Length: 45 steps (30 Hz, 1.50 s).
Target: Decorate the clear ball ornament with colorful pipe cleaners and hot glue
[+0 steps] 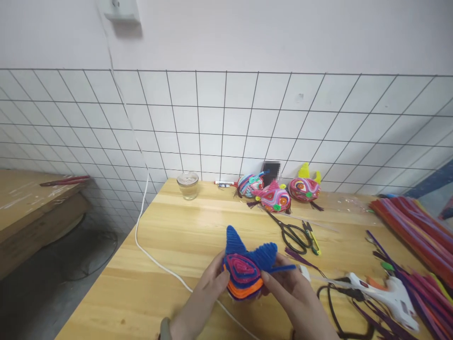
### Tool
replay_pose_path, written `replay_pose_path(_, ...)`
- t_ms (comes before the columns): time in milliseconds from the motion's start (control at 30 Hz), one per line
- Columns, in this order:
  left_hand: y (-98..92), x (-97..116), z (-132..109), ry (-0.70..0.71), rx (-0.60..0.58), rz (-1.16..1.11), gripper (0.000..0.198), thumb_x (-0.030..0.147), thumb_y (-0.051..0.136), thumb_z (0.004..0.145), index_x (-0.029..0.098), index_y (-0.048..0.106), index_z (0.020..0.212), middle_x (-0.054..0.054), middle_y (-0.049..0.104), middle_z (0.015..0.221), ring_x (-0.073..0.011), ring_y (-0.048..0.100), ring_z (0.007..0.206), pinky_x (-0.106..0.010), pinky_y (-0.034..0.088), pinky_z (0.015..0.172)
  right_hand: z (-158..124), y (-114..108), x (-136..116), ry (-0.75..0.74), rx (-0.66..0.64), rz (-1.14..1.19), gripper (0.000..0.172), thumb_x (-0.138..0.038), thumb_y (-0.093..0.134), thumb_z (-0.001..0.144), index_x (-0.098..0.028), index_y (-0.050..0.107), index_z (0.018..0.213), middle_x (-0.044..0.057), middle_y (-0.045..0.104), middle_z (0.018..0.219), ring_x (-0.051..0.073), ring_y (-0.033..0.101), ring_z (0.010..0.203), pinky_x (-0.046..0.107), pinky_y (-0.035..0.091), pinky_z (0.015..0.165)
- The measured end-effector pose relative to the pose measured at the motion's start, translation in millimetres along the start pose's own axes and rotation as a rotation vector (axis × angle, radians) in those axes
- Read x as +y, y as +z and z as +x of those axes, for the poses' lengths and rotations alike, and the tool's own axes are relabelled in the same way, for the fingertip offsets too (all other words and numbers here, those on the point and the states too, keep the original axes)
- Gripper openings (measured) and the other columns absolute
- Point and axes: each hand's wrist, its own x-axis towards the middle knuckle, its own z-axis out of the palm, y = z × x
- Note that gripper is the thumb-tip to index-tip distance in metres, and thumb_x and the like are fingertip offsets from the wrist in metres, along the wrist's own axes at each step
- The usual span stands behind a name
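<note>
Between my two hands is a pipe-cleaner animal head [242, 271], with rings of pink, purple, blue and orange and two blue pointed ears. My left hand [213, 288] grips its left side, thumb on the front. My right hand [288, 290] closes round the right side, its thumb near the orange band. A loose blue pipe cleaner [283, 268] sticks out to the right beside the right ear, by my right fingers. The undersides of both hands' fingers are hidden behind the head.
Three colourful finished-looking heads [274, 197] sit at the back near a glass of liquid [188, 185] and a marker [225, 182]. Black scissors [293, 236], a yellow cutter [314, 239], a white glue gun [389, 297] and pipe-cleaner bundles [417, 236] lie right. A white cord [159, 264] crosses the wooden table.
</note>
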Motion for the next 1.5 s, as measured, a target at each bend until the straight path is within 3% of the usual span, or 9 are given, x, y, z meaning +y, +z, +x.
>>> replay_pose_path(167,2.0,1.9,1.5,0.033,-0.112,-0.050,0.057,0.035,0.071,0.075,0.024,0.055,0.128,-0.011,0.062,0.128,-0.0310,0.053,0.120,-0.045,0.038,0.102,-2.8,1.8,-2.6,0.000,0.035,-0.030,0.035,-0.046,0.072,0.074,-0.021,0.067,0.098,0.000,0.066,0.070,0.016,0.060,0.057,0.028,0.051,0.054)
replay_pose_path(400,1.8,2.2,-1.1,0.015,-0.126,-0.071,0.058,0.038,0.073,0.072,0.023,0.056,0.126,-0.011,0.065,0.123,-0.0298,0.057,0.114,-0.042,0.042,0.097,-5.6,0.9,2.3,-0.003,0.002,-0.016,0.024,-0.042,0.072,0.075,-0.021,0.068,0.087,-0.001,0.067,0.067,0.014,0.057,0.055,0.024,0.047,0.052)
replay_pose_path(633,5.2,4.7,0.8,0.040,-0.132,-0.053,0.053,0.033,0.073,0.073,0.020,0.058,0.123,-0.011,0.067,0.118,-0.0293,0.058,0.111,-0.043,0.042,0.097,-7.5,0.6,4.0,0.016,-0.003,-0.019,0.024,-0.046,0.071,0.075,-0.022,0.068,0.078,-0.001,0.065,0.062,0.014,0.057,0.055,0.023,0.047,0.054)
replay_pose_path(800,6.8,9.4,0.0,0.023,-0.180,-0.085,0.060,0.037,0.072,0.074,0.018,0.054,0.128,-0.013,0.064,0.123,-0.0309,0.056,0.115,-0.044,0.041,0.099,-6.6,-5.0,2.8,0.043,-0.064,-0.068,0.026,-0.047,0.068,0.077,-0.022,0.069,0.081,0.000,0.066,0.064,0.016,0.058,0.058,0.024,0.049,0.056)
replay_pose_path(900,8.1,10.4,0.9,0.020,-0.203,-0.094,0.063,0.041,0.071,0.074,0.018,0.053,0.129,-0.014,0.063,0.125,-0.0320,0.054,0.118,-0.045,0.040,0.099,-8.3,-4.7,4.8,0.024,-0.035,-0.093,0.029,-0.049,0.068,0.076,-0.020,0.068,0.077,0.001,0.066,0.063,0.016,0.059,0.057,0.024,0.049,0.056)
replay_pose_path(1000,8.8,7.8,2.0,0.013,-0.181,-0.096,0.068,0.044,0.074,0.070,0.019,0.052,0.129,-0.015,0.062,0.127,-0.0320,0.054,0.119,-0.044,0.041,0.099,-11.5,-0.1,9.0,-0.015,0.013,-0.118,0.029,-0.048,0.067,0.077,-0.019,0.067,0.078,0.001,0.067,0.063,0.015,0.059,0.056,0.024,0.049,0.055)
replay_pose_path(1167,12.3,6.9,1.3,-0.013,-0.099,-0.124,0.071,0.036,0.082,0.062,0.020,0.054,0.125,-0.015,0.063,0.126,-0.0327,0.056,0.118,-0.045,0.042,0.099,-12.4,2.3,9.3,-0.133,-0.020,-0.318,0.033,-0.046,0.057,0.085,-0.018,0.065,0.099,0.008,0.072,0.087,0.020,0.068,0.071,0.028,0.055,0.067)
replay_pose_path(1333,17.9,8.1,1.0,-0.006,-0.048,-0.124,0.073,0.028,0.083,0.062,0.022,0.051,0.128,-0.015,0.064,0.126,-0.0326,0.058,0.116,-0.042,0.046,0.096,-11.3,-4.1,6.2,-0.244,-0.128,-0.634,0.025,-0.033,0.047,0.092,-0.018,0.061,0.106,0.006,0.072,0.078,0.020,0.071,0.070,0.026,0.057,0.068)
replay_pose_path(1500,16.8,0.4,0.5,0.008,0.049,-0.137,0.090,0.030,0.084,0.059,0.024,0.041,0.138,-0.015,0.064,0.124,-0.0315,0.060,0.113,-0.041,0.047,0.094,-12.5,3.0,15.8,-0.420,-0.017,-0.704,0.022,-0.025,0.048,0.089,-0.021,0.060,0.106,0.006,0.071,0.087,0.019,0.069,0.071,0.026,0.057,0.067)
